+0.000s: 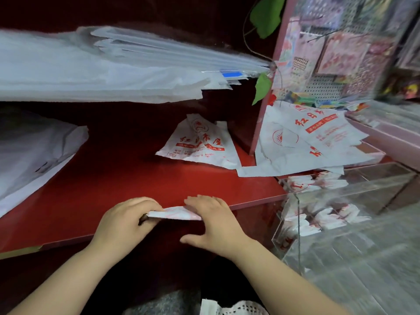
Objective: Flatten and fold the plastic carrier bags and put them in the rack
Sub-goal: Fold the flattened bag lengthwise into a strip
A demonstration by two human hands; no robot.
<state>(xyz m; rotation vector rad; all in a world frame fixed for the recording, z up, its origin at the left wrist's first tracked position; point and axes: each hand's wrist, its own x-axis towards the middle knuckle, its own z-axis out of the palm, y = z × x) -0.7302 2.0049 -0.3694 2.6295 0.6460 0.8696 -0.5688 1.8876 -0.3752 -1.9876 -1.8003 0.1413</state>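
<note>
L hand (127,221) is pinching the left end of the folded bag (175,213) w/ curled fingers. R hand (211,220) is lying over its right end, fingers fairly straight & pressing down, thumb splayed clear, so it isn't gripping.

Risks, as I'm judging them:
- The bag is sitting right at the lip of the red shelf (136,178). If the L pinch is easing off while R is only pressing, it's prob sliding off the edge & springing open, since thin plastic isn't holding a crease w/o pressure.
- Moving it one-handed to the clear rack (293,214) may be letting the layers fan out.
- The rack compartments are already holding folded bags, so a loose packet could be snagging on a wall or a neighbour.

Position: the bag is spanning between both hands & touching each, at the shelf's front edge. The rack is standing off to the R hand's side, near but apart. An unfolded printed bag (200,144) is waiting further back on the shelf, well apart from both hands.
</note>
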